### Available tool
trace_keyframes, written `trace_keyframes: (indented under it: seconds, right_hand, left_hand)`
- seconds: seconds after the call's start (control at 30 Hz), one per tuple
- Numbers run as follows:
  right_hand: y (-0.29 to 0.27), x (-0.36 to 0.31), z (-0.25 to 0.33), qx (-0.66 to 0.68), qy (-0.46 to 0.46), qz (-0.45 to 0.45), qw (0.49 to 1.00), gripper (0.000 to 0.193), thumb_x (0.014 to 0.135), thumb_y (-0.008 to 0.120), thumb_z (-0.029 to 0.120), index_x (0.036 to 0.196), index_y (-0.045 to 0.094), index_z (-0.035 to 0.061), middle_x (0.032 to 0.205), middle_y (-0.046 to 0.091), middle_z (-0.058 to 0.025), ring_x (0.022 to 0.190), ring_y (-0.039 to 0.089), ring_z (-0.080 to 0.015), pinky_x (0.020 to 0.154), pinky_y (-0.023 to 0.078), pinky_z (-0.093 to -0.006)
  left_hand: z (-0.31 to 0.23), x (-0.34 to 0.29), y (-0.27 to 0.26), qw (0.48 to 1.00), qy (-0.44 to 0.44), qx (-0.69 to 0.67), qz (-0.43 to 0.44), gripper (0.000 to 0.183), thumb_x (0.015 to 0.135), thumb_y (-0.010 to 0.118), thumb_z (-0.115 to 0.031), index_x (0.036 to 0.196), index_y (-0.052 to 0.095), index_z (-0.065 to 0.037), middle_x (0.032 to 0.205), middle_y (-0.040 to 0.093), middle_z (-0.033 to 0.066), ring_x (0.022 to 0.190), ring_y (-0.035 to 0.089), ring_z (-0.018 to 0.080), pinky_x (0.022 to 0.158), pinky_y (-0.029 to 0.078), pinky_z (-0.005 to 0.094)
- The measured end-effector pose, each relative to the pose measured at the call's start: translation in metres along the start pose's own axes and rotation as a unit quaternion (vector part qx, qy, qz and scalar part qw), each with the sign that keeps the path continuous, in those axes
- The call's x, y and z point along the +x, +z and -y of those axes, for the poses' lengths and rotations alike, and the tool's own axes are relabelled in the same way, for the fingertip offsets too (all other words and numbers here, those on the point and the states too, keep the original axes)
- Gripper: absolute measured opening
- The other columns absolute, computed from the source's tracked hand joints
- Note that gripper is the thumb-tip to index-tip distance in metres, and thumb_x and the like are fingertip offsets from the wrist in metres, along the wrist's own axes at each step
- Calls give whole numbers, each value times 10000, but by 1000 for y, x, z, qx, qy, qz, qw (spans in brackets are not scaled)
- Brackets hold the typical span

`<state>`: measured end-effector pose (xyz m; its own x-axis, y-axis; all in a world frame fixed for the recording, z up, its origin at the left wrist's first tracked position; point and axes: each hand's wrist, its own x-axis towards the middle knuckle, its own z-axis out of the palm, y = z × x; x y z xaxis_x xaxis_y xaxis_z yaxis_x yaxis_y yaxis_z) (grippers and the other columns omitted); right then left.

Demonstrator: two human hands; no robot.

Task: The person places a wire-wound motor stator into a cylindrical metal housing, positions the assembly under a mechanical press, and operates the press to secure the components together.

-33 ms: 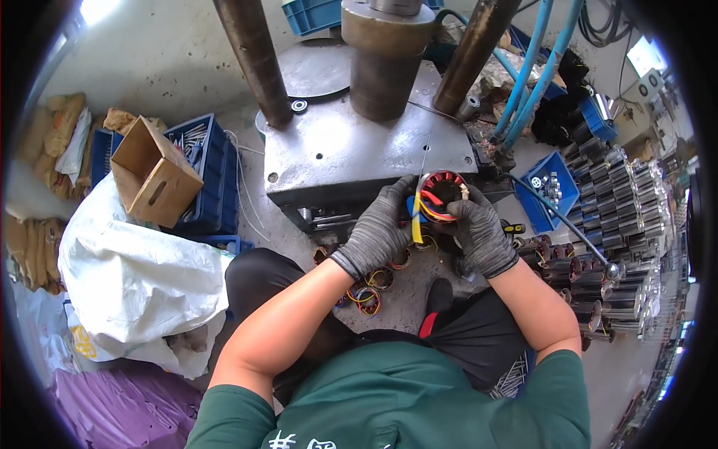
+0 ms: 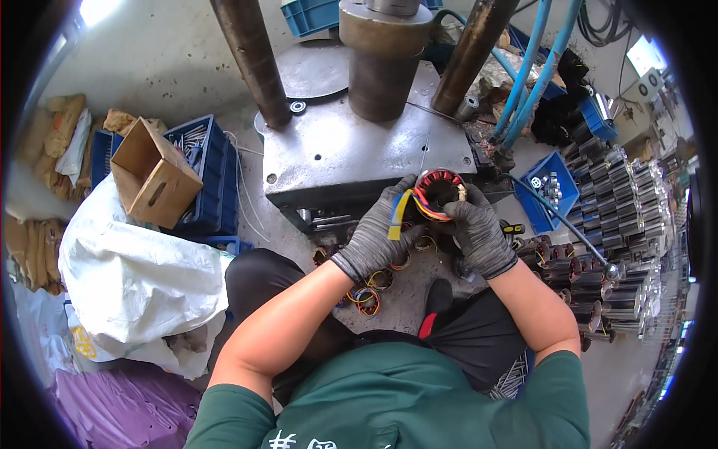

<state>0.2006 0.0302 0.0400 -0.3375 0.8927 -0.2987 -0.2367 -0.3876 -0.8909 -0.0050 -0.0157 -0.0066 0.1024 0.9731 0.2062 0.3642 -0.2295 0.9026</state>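
Between my gloved hands is a ring-shaped motor stator (image 2: 432, 180) with red windings round its rim and a dark open middle. My right hand (image 2: 477, 233) is closed on its right side, the thumb at the near edge. At the left side, my left hand (image 2: 374, 238) is closed on the stator, its fingertips partly hidden behind it. Yellow and blue leads (image 2: 396, 215) come off the stator and hang over my left hand. Below my hands, several similar wound rings (image 2: 367, 301) with coloured wires lie on the floor.
Ahead stands a press with a metal table (image 2: 359, 150), a thick ram (image 2: 383, 75) and two posts. A bearing (image 2: 298, 107) lies on it. To the right are a blue bin (image 2: 550, 191) and stacked metal cylinders (image 2: 621, 202). A cardboard box (image 2: 155, 176) and white sack (image 2: 142, 262) are left.
The yellow and blue leads have swung left over my left hand. The red lead that crossed the stator's middle no longer shows there. Both hands stay almost in place.
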Motion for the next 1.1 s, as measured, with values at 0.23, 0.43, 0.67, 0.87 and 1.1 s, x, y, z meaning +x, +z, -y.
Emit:
trace_keyframes:
  seconds: [0.23, 0.43, 0.67, 0.87, 1.1]
  right_hand:
    - [3, 0, 0, 20, -23, 40, 999, 549, 871, 777, 89, 1350, 527, -8, 1259, 641, -119, 1143, 644, -217, 987, 557, -385]
    - [-2, 0, -1, 105, 11, 59, 993, 488, 936, 738, 198, 1351, 545, 30, 1268, 648, -102, 1161, 641, -214, 1043, 525, -406]
    - [6, 4, 1, 94, -25, 77, 992, 445, 946, 713, 244, 1324, 606, 33, 1331, 667, -110, 1221, 642, -238, 1081, 508, -425]
    - [-1, 9, -5, 139, 53, 86, 985, 450, 894, 737, 241, 1279, 633, 33, 1238, 697, -101, 1146, 668, -248, 1060, 519, -419]
    - [10, 12, -11, 141, 64, 105, 982, 433, 951, 701, 270, 1319, 597, 66, 1181, 687, -83, 1113, 662, -216, 1010, 530, -393]
  left_hand:
    - [-9, 15, 10, 984, -33, -173, -21, 842, 769, 896, -116, 1463, 432, -2, 1302, 651, 148, 1220, 655, 241, 1025, 548, 379]
    - [-14, 14, 10, 984, -22, -174, -37, 905, 817, 859, -55, 1550, 332, 7, 1400, 586, 133, 1273, 588, 207, 1088, 504, 366]
    - [-2, 5, 16, 987, 38, -128, -92, 885, 853, 837, -120, 1571, 334, 4, 1549, 449, 210, 1386, 536, 275, 1140, 460, 384]
    - [-15, 2, 5, 972, 134, -173, -85, 804, 943, 716, -135, 1610, 283, -13, 1619, 316, 215, 1419, 489, 318, 1189, 401, 399]
    - [-32, 18, -3, 826, -217, -520, -27, 543, 922, 704, -60, 1442, 546, -64, 1419, 573, 170, 1265, 581, 292, 1058, 513, 393]
